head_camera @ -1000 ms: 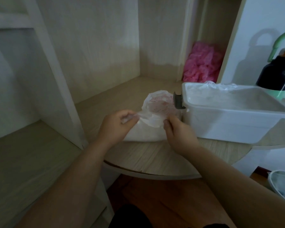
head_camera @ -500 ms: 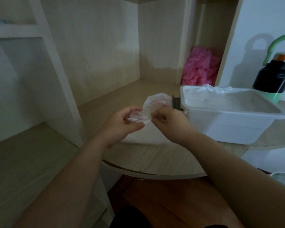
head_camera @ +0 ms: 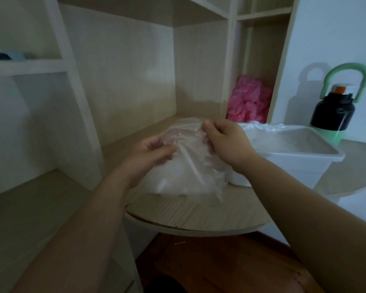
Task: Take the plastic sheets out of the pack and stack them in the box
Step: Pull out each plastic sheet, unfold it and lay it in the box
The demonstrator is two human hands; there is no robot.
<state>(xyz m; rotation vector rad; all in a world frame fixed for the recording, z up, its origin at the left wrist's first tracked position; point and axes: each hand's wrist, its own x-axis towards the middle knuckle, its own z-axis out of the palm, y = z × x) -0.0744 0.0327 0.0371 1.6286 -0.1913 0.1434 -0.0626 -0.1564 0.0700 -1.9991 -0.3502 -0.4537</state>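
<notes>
Just below the grip, desk [head_camera: 199,212]: a rounded wooden top carried the pack and the box.
Left hand [head_camera: 152,153]: thumb and curled fingers pinched the near left edge of a thin clear plastic sheet [head_camera: 186,144].
Right hand [head_camera: 226,142]: fingers curled, pinching the sheet's far right part, a little higher than the left.
Plastic sheet: hung loosely between the two pinches, draped over the pack, not yet in the box.
Pack [head_camera: 184,180]: a soft white bundle directly under the grip, lying on the desk close against the box's left wall.
Box [head_camera: 304,154]: white and open, just right of the grip, with crumpled clear plastic at its far left corner.
Step in hand: probably peeling one sheet free. It was best done with light pinches on a single layer, lifting clear of the pack, then carrying right and laying flat.
Risk: film clings, so a second sheet could ride along.
Beyond the grip: a pink bundle [head_camera: 249,102] in a shelf, and a dark bottle [head_camera: 334,115] behind the box.
</notes>
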